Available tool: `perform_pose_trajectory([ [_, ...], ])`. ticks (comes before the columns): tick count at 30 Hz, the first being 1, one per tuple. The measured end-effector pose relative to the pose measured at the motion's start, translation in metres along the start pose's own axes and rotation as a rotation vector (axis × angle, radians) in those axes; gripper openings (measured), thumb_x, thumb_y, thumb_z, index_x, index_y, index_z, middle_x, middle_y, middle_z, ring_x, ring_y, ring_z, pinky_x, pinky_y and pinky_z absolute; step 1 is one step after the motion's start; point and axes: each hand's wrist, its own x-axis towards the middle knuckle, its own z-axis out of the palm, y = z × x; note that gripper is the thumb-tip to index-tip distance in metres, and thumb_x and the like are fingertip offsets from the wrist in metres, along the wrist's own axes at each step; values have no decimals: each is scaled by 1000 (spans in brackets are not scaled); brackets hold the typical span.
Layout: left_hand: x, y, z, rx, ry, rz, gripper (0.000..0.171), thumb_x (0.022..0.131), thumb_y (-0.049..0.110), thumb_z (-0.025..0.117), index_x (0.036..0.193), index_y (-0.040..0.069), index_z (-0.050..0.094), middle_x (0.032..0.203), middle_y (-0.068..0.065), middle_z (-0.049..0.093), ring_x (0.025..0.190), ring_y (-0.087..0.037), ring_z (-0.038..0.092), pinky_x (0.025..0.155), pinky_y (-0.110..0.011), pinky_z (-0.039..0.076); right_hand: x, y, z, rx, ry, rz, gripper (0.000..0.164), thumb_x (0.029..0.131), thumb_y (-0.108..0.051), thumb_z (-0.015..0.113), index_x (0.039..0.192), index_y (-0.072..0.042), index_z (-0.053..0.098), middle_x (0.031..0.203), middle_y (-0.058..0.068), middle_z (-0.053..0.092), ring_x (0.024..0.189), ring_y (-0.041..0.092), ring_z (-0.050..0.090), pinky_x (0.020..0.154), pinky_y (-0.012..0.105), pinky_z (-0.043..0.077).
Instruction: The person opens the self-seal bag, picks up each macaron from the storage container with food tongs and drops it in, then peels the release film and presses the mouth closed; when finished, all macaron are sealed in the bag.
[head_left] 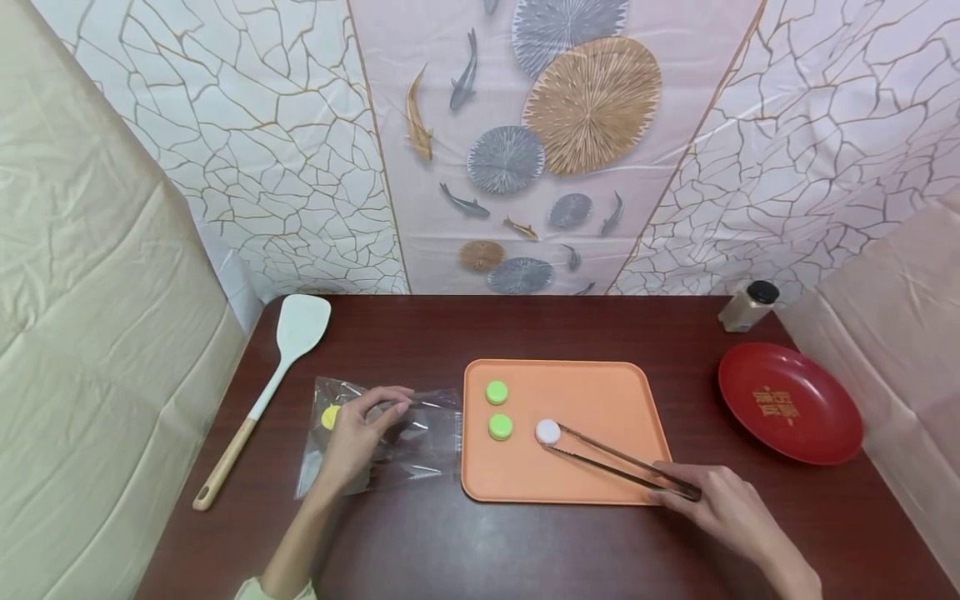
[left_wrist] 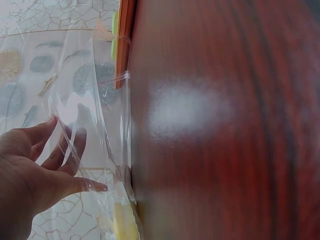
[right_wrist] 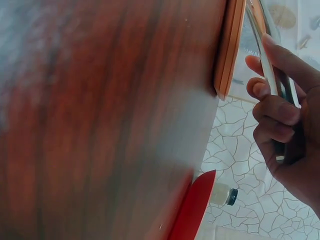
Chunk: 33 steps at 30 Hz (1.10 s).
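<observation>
My left hand (head_left: 358, 429) pinches the upper film of a clear plastic bag (head_left: 431, 446), lifting it in a peak; the film also drapes over the lower fingers (left_wrist: 97, 186). A round yellow macaron (head_left: 329, 417) lies inside the bag, partly behind the hand. In my right hand (head_left: 723, 504) is a pair of metal tongs (head_left: 611, 471), fingers curled round the handle end. The tong tips flank a white macaron (head_left: 548, 432) on the orange tray (head_left: 592, 383). Two green macarons (head_left: 497, 392) stand near the tray's left side, one behind the other.
A white spatula (head_left: 300, 329) with a wooden handle lies at the left. To the right, a red plate (head_left: 791, 404) rests near the table's edge, and a black-capped jar (head_left: 750, 306) stands behind it. Patterned cloth hangs along the back of the dark wooden table (head_left: 480, 550).
</observation>
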Motion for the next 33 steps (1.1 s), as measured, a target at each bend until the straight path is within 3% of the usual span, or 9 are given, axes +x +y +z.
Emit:
perform_pose_trajectory([
  [8, 1, 1, -1, 6, -1, -6, 10, 103, 6, 76, 108, -2, 79, 125, -9, 81, 131, -27, 71, 117, -57, 49, 4, -11, 5, 82, 9, -101, 28, 88, -35, 93, 114, -26, 85, 80, -28, 66, 70, -5, 50, 63, 26, 46],
  [11, 1, 2, -1, 10, 0, -7, 11, 103, 8, 77, 109, -1, 79, 125, -8, 81, 132, -26, 71, 118, -56, 49, 9, -16, 7, 111, 26, -159, 27, 89, -33, 93, 114, -27, 85, 83, -30, 67, 70, -7, 51, 64, 25, 48],
  [16, 0, 1, -1, -2, 0, -11, 11, 103, 8, 77, 108, -2, 79, 125, -9, 81, 131, -27, 71, 119, -56, 48, 19, -29, 10, 162, 21, -258, 20, 90, -29, 92, 107, -31, 81, 73, -30, 55, 68, -7, 48, 63, 22, 42],
  [22, 1, 2, 0, -3, -4, -6, 10, 103, 6, 76, 108, -2, 79, 124, -9, 81, 132, -28, 71, 117, -56, 49, 37, -49, 12, 196, -41, -301, 23, 93, -29, 90, 115, -21, 84, 86, -23, 69, 73, -7, 53, 66, 22, 47],
  [26, 1, 2, 0, 0, -9, -3, 11, 103, 7, 77, 109, -2, 79, 125, -8, 81, 132, -27, 71, 115, -54, 50, 50, -63, 16, 217, -57, -353, 23, 95, -27, 88, 116, -18, 84, 85, -21, 69, 70, -6, 52, 63, 21, 45],
  [33, -2, 1, 0, 1, -1, -1, 10, 103, 7, 77, 108, -1, 79, 124, -8, 82, 132, -28, 71, 118, -52, 49, 72, -94, 32, 140, -58, -414, 29, 95, -32, 87, 119, -15, 84, 93, -11, 80, 73, -4, 53, 63, 22, 45],
])
